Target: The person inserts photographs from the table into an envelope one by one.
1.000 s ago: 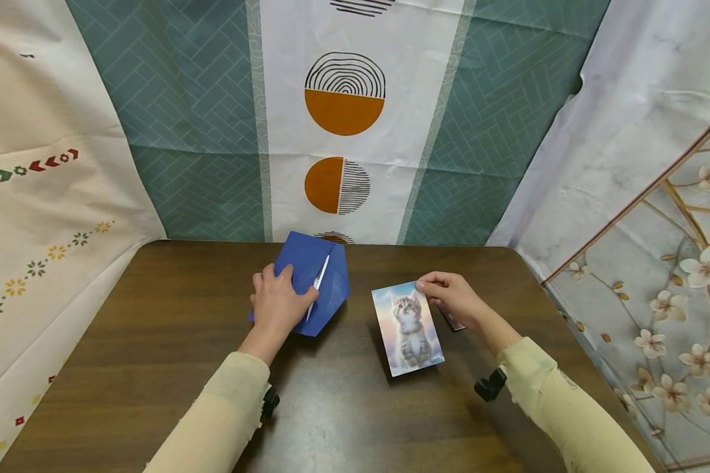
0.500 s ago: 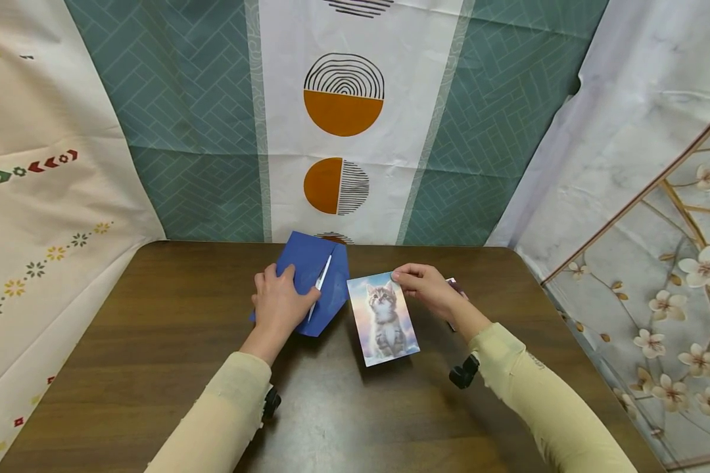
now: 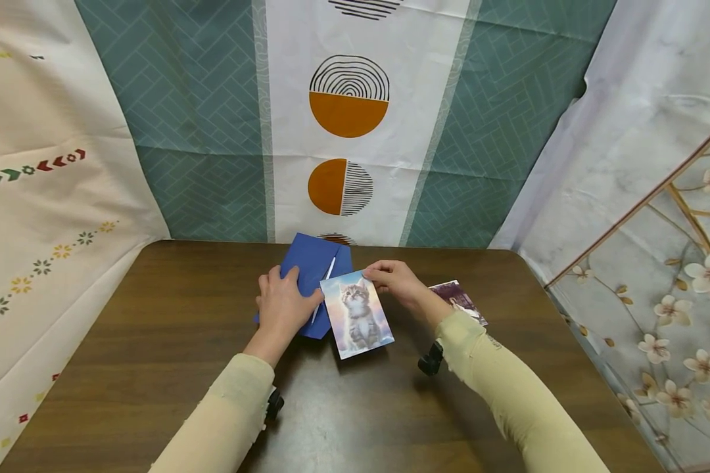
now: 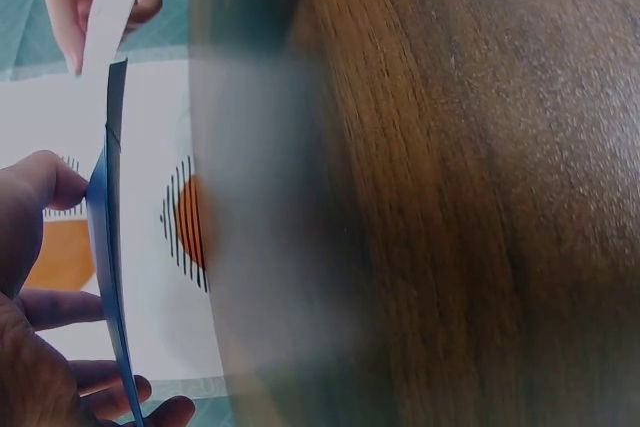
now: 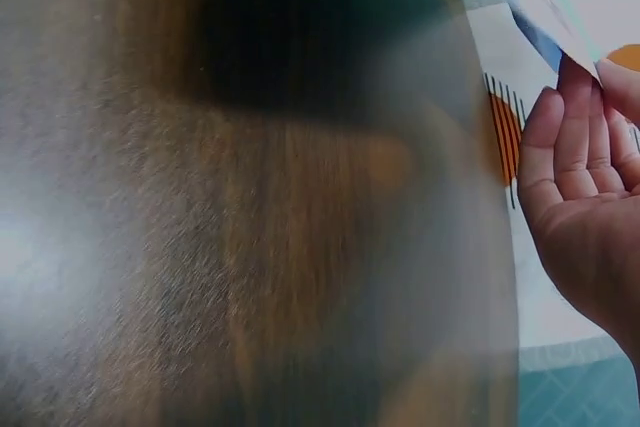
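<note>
While a kitten card (image 3: pixel 357 322) is pinched near its 1 o'clock corner by the thumb and fingers of the right hand (image 3: pixel 395 281), a blue envelope (image 3: pixel 307 255) is gripped at its 8 o'clock side by the left hand (image 3: pixel 285 303), the thumb set to 1 face and some fingertips seen past the other. From the head, the card is seen at 4 o'clock from the envelope, tilted and apparently raised off the table (image 3: pixel 183 341), with part of the envelope hidden behind it; whether the 2 are touching cannot be told. The slit in the envelope is lined up from about 1 to 7 o'clock, and a thin white strip (image 3: pixel 330 268) is shown along it, too narrow to be identified. A 2nd picture (image 3: pixel 457 297) is laid on the table at 3 o'clock from the card, partly covered from sight by the right forearm (image 3: pixel 491 368). The step in hand is judged to be the fitting of the card to the slit, with the insertion not yet made. For the next move, the slit seems to need to be held wide and the card's edge turned parallel to it, lest a corner be snagged.
</note>
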`<move>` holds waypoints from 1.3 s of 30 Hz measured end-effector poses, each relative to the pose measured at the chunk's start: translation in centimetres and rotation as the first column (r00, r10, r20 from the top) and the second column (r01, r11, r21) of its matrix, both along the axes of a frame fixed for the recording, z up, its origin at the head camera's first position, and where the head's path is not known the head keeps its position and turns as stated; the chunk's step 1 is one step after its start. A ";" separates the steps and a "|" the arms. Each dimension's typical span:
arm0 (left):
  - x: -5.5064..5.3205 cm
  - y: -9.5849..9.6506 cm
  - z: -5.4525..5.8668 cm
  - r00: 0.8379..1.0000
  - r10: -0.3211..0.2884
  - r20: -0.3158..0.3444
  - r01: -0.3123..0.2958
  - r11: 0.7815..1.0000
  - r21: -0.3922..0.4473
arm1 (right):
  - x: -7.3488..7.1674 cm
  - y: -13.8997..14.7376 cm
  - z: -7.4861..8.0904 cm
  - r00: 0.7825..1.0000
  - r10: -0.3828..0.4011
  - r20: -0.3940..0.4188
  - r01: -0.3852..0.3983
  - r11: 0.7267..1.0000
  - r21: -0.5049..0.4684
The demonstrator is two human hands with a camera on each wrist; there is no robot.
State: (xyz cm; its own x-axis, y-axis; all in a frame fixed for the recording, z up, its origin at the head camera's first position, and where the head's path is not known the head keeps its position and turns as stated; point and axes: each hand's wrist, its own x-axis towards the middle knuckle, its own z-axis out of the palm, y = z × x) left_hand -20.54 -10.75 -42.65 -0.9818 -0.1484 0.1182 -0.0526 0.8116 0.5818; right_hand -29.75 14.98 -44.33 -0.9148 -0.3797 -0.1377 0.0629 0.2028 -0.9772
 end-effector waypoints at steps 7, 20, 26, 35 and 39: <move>-0.1 0.0 -0.2 1.000 0.004 0.004 -0.004 1.000 0.004 | -0.6 -1.3 -0.3 1.000 -0.028 -0.006 0.028 0.999 0.030; -0.2 -0.1 -0.3 1.000 -0.003 -0.020 0.003 1.000 0.019 | -1.1 -0.7 -0.8 1.000 -0.029 -0.004 0.029 0.998 0.062; -0.1 0.3 -0.2 1.000 -0.016 -0.001 0.016 1.000 0.017 | -1.3 -1.5 -0.6 0.993 -0.117 -0.021 0.117 0.993 0.008; -0.2 0.4 -0.1 1.000 -0.016 0.000 0.016 1.000 0.017 | -1.2 -3.2 -0.7 0.977 -0.214 -0.013 0.212 0.972 -0.099; -0.2 0.5 0.0 1.000 -0.016 0.004 0.016 1.000 0.014 | -1.2 -4.2 -0.7 0.967 -0.255 -0.013 0.251 0.959 -0.135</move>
State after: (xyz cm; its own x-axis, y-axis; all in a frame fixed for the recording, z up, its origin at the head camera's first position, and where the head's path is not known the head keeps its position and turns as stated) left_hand -20.73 -10.28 -42.70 -0.9846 -0.1340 0.1122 -0.0418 0.8039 0.5933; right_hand -30.97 10.75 -45.08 -0.9863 -0.1480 -0.0732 0.0658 0.0544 -0.9964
